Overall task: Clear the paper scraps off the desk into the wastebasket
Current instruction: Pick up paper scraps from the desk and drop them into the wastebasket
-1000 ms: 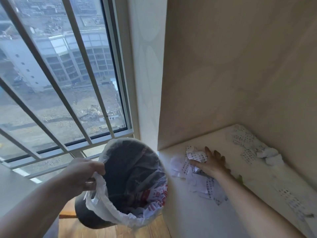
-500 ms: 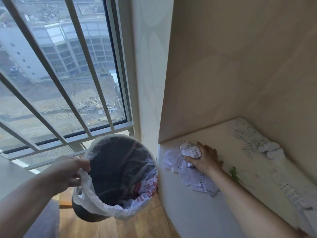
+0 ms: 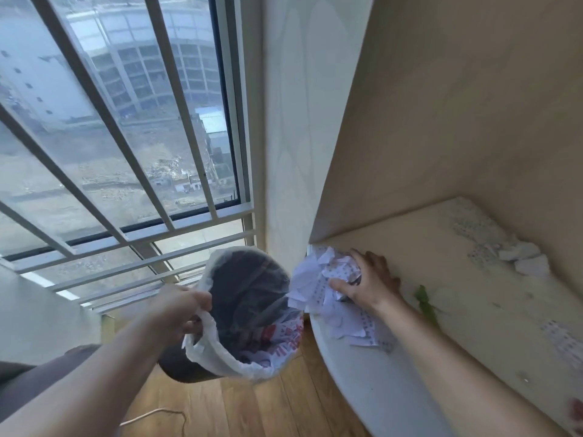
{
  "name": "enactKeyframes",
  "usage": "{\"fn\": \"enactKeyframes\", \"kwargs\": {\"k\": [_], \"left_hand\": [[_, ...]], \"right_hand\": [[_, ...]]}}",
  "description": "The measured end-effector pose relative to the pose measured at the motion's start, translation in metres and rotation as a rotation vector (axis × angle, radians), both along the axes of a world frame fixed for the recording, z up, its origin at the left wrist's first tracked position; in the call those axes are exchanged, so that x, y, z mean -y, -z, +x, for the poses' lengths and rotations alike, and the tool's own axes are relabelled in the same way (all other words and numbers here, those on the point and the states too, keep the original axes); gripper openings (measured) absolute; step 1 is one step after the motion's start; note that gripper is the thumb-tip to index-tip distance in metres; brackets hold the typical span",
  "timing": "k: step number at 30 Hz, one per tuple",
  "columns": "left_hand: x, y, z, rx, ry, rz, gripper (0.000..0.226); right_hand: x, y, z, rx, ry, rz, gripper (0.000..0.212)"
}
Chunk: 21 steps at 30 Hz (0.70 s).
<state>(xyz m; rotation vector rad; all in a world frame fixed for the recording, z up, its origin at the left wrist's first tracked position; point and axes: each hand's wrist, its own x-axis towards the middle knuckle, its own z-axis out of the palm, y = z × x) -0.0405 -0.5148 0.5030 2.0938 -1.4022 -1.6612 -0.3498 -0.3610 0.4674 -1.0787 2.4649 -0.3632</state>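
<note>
1. Left hand [image 3: 181,305] closed on the rim of a dark wastebasket [image 3: 249,313], pinching the white plastic liner [image 3: 205,348] against its edge and holding the bin tilted, mouth turned toward the desk [image 3: 410,389], its rim just beside the desk's left edge.
2. Right hand [image 3: 367,283] curled around a crumpled bunch of paper scraps [image 3: 318,279] at the desk's left edge, fingers [image 3: 375,263] and thumb clamped on the printed sheets, the bunch overhanging the edge next to the bin's mouth.
3. More loose scraps [image 3: 356,326] flat on the desktop under and just in front of the right wrist, some printed with rows of small marks.
4. Further crumpled white pieces [image 3: 523,258] at the back of the desk near the wall panel, well apart from the hand; another printed strip [image 3: 561,342] toward the right edge of the desk.
5. Small green leaf-like bit [image 3: 426,305] on the desktop just beside the right forearm.
6. Inside the bin: red-and-white printed paper or packaging [image 3: 284,339] low against the liner.
7. Barred window [image 3: 126,137] on the left, buildings beyond the glass; wood floor [image 3: 268,405] below the bin, with a thin pale cord [image 3: 154,414] lying on it.
</note>
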Motion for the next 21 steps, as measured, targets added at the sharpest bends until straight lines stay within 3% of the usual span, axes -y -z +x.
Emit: {"fn": "enactKeyframes", "kwargs": {"k": [6,11,14,16,18,21], "left_hand": [[-0.02,0.011,-0.018,-0.099,0.036,0.068,0.015],[-0.029,0.017,-0.026,-0.136,0.052,0.075,0.009],[-0.032,0.023,-0.026,-0.153,0.107,0.094,0.008],[-0.036,0.026,-0.025,-0.152,0.139,0.093,0.009],[-0.039,0.027,-0.027,-0.161,0.136,0.083,0.005],[-0.044,0.028,-0.031,-0.166,0.127,0.095,0.009]], "right_hand": [[0.025,0.004,0.063,0.173,-0.065,-0.014,0.101],[0.03,0.005,0.103,0.15,-0.22,-0.059,0.103],[0.018,-0.006,0.105,0.269,-0.178,-0.234,0.09],[0.003,-0.013,0.089,0.227,-0.089,-0.33,0.075],[-0.015,-0.015,0.066,0.155,-0.003,-0.282,0.067],[-0.041,-0.008,0.049,0.15,0.042,-0.043,0.067]]}}
